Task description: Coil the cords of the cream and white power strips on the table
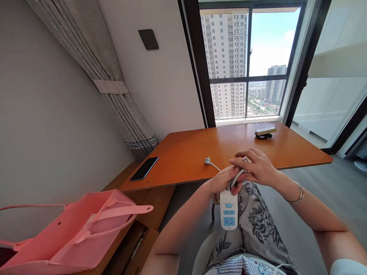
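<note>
A white power strip [228, 199] with blue socket faces hangs above my lap, its socket side facing up at me. My left hand [225, 179] is closed around the cord end of the strip, where the pale grey cord [237, 176] is gathered in a bend. From the right, my right hand [256, 168] has its fingers curled over the same cord, and the two hands nearly touch. The cord's loose end runs to a plug [207, 161] lying on the near part of the orange-brown table [183, 152]. Part of the cord is hidden by my fingers.
A second power strip [265, 131] with a dark cord lies at the table's far right. A black phone [145, 168] rests near the left edge. The pink bag [94, 229] stands at lower left beside an open drawer [137, 248]. Beyond the table is a window [249, 42].
</note>
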Available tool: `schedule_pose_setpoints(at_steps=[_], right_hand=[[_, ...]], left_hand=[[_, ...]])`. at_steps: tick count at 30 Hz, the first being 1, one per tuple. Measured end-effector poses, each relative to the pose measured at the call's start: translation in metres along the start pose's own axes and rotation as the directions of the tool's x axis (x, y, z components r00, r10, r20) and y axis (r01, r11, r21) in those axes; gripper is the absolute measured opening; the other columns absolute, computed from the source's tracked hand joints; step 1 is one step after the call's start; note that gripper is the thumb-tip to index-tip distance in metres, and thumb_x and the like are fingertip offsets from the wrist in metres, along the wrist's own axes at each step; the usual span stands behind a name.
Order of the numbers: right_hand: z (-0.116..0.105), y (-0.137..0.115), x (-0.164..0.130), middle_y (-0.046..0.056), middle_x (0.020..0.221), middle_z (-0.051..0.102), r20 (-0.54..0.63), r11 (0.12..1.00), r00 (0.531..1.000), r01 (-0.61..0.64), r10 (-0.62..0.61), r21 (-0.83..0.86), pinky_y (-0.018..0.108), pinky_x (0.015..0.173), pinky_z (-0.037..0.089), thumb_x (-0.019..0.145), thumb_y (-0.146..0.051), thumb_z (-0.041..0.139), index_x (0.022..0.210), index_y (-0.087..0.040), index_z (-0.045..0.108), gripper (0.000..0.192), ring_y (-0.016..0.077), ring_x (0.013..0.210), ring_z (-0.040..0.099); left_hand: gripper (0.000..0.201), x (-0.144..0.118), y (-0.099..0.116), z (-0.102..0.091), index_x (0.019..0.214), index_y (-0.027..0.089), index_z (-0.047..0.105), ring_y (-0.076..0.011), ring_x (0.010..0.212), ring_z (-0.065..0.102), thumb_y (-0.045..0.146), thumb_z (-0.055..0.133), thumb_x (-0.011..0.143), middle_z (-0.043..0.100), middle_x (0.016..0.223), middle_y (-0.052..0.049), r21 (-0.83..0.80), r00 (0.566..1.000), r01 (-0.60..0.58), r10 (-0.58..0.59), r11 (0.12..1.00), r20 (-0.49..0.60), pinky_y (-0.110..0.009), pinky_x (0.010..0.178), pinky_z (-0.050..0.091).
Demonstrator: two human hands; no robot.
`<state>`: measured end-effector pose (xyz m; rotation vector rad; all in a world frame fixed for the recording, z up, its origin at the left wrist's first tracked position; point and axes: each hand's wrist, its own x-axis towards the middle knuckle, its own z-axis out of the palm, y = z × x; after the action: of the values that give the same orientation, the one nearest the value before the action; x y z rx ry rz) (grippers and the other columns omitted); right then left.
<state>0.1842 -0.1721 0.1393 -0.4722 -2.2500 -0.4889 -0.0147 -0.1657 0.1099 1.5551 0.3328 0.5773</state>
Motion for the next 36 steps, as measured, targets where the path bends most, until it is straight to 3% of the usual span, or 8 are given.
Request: schedule_pose_setpoints(at_steps=[6,10,13,16,22,25,30,36], right_hand=[[-0.004,-0.003,0.004,0.012,0.107,0.067,0.294,0.916,0.947,-0.226,0.128,0.331,0.035,0.08,0.053,0.105,-0.043,0.037,0.14,-0.018,0.053,0.046,0.0211,0.095,0.064],[-0.005,0.005,0.002,0.01,0.102,0.068,0.329,0.82,0.911,-0.38,0.25,0.429,0.031,0.075,0.051,0.095,-0.051,0.058,0.126,-0.018,0.062,0.046,0.0199,0.087,0.064],[0.001,0.011,-0.001,0.004,0.083,0.066,0.383,0.64,0.844,-0.535,0.375,0.552,0.027,0.063,0.046,0.086,-0.056,0.067,0.098,-0.017,0.066,0.041,0.0156,0.072,0.059],[0.01,0.01,-0.002,-0.002,0.069,0.055,0.45,0.387,0.776,-0.618,0.442,0.685,0.024,0.055,0.041,0.085,-0.061,0.064,0.083,-0.018,0.057,0.044,0.0111,0.06,0.05],[0.02,0.004,-0.001,-0.012,0.054,0.033,0.536,-0.016,0.744,-0.579,0.4,0.815,0.019,0.043,0.026,0.088,-0.065,0.059,0.099,-0.022,0.049,0.046,0.0063,0.045,0.026],[0.022,0.007,-0.003,-0.012,0.056,0.034,0.559,-0.151,0.741,-0.546,0.373,0.824,0.021,0.045,0.033,0.087,-0.062,0.063,0.098,-0.021,0.051,0.044,0.0061,0.045,0.027],[0.03,0.006,-0.006,-0.006,0.065,0.047,0.501,-0.236,0.698,-0.446,0.512,0.863,0.027,0.055,0.046,0.08,-0.063,0.069,0.091,-0.02,0.055,0.047,0.009,0.053,0.044],[0.04,-0.004,-0.002,-0.011,0.059,0.028,0.498,-0.285,0.639,-0.413,0.586,0.865,0.021,0.044,0.031,0.08,-0.064,0.069,0.083,-0.02,0.052,0.048,0.005,0.045,0.023]], left_hand=[[0.052,-0.002,0.003,0.002,0.085,0.021,0.043,-0.0086,0.033,0.033,0.073,0.054,0.085,0.051,0.044,0.005,-0.108,0.999,0.037,-0.036,0.993,0.013,-0.024,0.038,0.023],[0.054,-0.005,0.005,0.002,0.087,0.018,0.049,-0.0072,0.034,0.035,0.072,0.057,0.084,0.054,0.051,0.004,-0.1,0.998,0.055,-0.054,0.993,0.017,-0.024,0.038,0.023],[0.057,-0.006,0.008,0.004,0.079,0.018,0.045,-0.0048,0.036,0.038,0.073,0.061,0.08,0.059,0.067,0.0,-0.156,0.998,0.063,-0.065,0.986,-0.008,-0.022,0.037,0.023],[0.058,-0.004,0.008,0.006,0.076,0.019,0.041,-0.0031,0.034,0.03,0.074,0.062,0.079,0.051,0.059,0.004,-0.261,0.999,0.036,-0.03,0.965,0.026,-0.02,0.033,0.018],[0.049,-0.003,0.006,0.009,0.077,0.02,0.04,-0.0027,0.03,0.017,0.064,0.061,0.086,0.034,0.047,0.011,-0.418,0.998,-0.006,0.029,0.908,0.05,-0.016,0.031,0.014],[0.049,-0.005,0.007,0.011,0.077,0.021,0.04,-0.0025,0.028,0.015,0.064,0.061,0.086,0.031,0.045,0.012,-0.476,0.997,-0.016,0.053,0.88,0.065,-0.016,0.03,0.011],[0.05,-0.005,0.011,0.012,0.076,0.021,0.039,-0.0012,0.029,0.013,0.058,0.073,0.08,0.03,0.046,0.013,-0.531,0.993,-0.116,0.111,0.84,-0.042,-0.016,0.031,0.008],[0.045,0.0,0.008,0.013,0.076,0.021,0.039,-0.0021,0.029,0.016,0.05,0.073,0.082,0.031,0.046,0.013,-0.556,0.992,-0.13,0.103,0.821,-0.079,-0.017,0.033,0.013]])
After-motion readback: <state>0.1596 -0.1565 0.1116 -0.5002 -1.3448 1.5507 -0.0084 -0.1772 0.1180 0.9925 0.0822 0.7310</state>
